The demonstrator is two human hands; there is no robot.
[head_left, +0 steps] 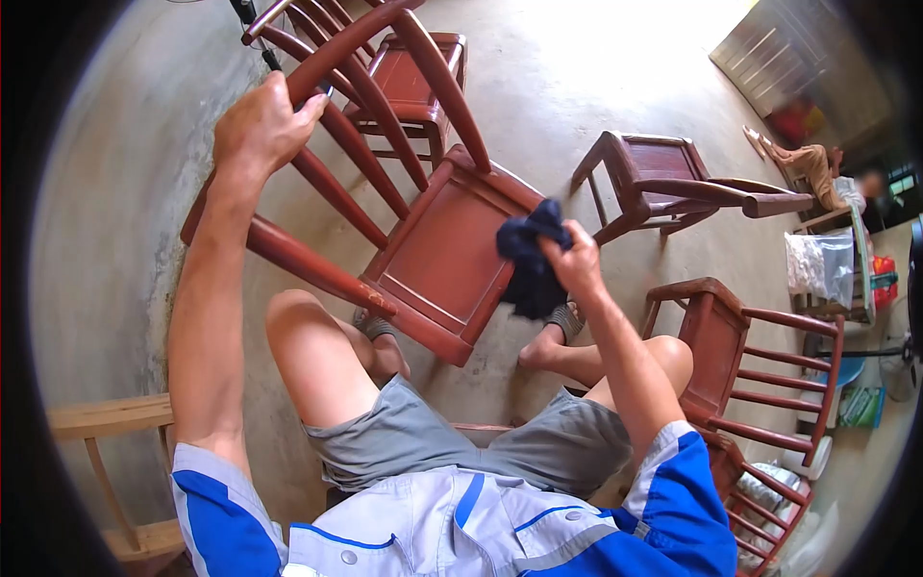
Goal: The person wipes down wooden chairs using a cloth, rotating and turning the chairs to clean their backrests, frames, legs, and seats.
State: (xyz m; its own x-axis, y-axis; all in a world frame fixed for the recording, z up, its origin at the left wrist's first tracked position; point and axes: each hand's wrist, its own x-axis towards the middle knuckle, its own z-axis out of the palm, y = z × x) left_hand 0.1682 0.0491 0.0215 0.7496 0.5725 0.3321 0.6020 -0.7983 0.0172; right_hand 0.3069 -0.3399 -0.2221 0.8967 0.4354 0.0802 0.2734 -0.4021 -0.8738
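Observation:
A reddish-brown wooden chair (447,252) stands tilted in front of my knees, its slatted back leaning toward the upper left. My left hand (261,130) is wrapped round the top rail of that back. In my right hand (574,262) a dark navy cloth (532,258) is bunched up, slightly smeared by motion. The cloth hangs by the right edge of the chair's seat; whether it touches the wood I cannot tell.
More wooden chairs stand around: one behind (413,82), one at the right (663,168) and one near my right knee (716,351). A plain wall (106,240) runs along the left, beside a pale wooden frame (111,418). Another person (817,168) sits at the far right.

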